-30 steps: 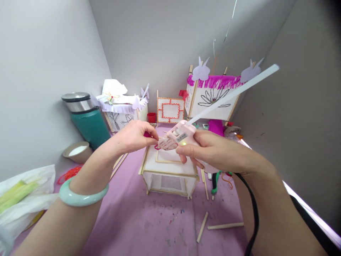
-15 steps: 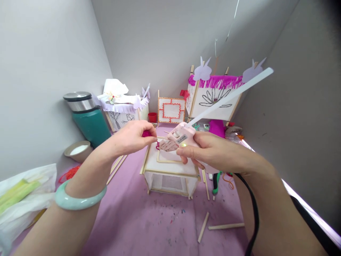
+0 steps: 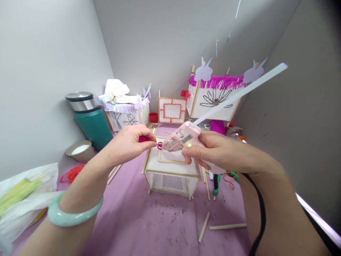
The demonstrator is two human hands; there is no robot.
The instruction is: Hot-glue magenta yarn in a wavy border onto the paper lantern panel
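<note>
My right hand is wrapped round a pale pink glue gun with a long translucent glue stick rising from its back. Its nozzle end points left, close to a small looped piece of magenta cord. My left hand pinches the magenta cord between thumb and fingers, with more of it bunched in the palm. Both hands are over a white box frame edged with wooden sticks. A smaller wooden rectangle lies on its top, partly hidden by the glue gun.
A teal bottle, a bowl and red cord are at left. Decorated lanterns and a red-trimmed panel stand behind. Loose sticks and a green-handled tool lie at right.
My left hand has moved slightly lower, and the looped cord shows more clearly beside the nozzle. The glue gun has shifted a little right, its stick tilting lower.
</note>
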